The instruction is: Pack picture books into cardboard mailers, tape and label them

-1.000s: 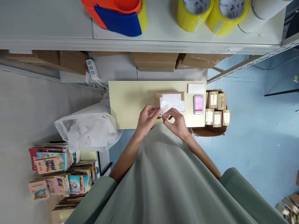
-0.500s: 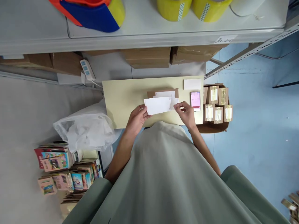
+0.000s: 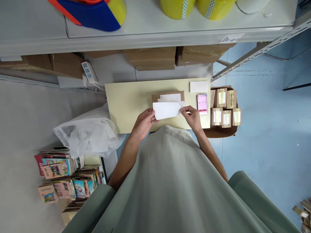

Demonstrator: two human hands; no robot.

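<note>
A white rectangular sheet (image 3: 166, 110) is stretched flat between my hands just above the pale yellow table (image 3: 126, 103). My left hand (image 3: 143, 123) pinches its left end and my right hand (image 3: 193, 117) pinches its right end. Under and behind the sheet lies a brown cardboard piece (image 3: 155, 96) with more white sheets (image 3: 170, 97) stacked on it. A phone (image 3: 202, 103) with a pink screen lies to the right of my right hand, and a white card (image 3: 198, 86) lies behind the phone.
A cardboard box (image 3: 222, 132) of small gold-windowed boxes (image 3: 224, 106) stands right of the table. A white plastic bag (image 3: 87, 136) and stacked picture books (image 3: 60, 179) lie at the left. A shelf (image 3: 145, 35) overhead carries yellow tape rolls (image 3: 177, 7); a power strip (image 3: 88, 72) lies behind.
My hands moved apart from a close pinch near the stack. The white sheet now spans between them, held at both ends, and has settled slightly lower over the stack.
</note>
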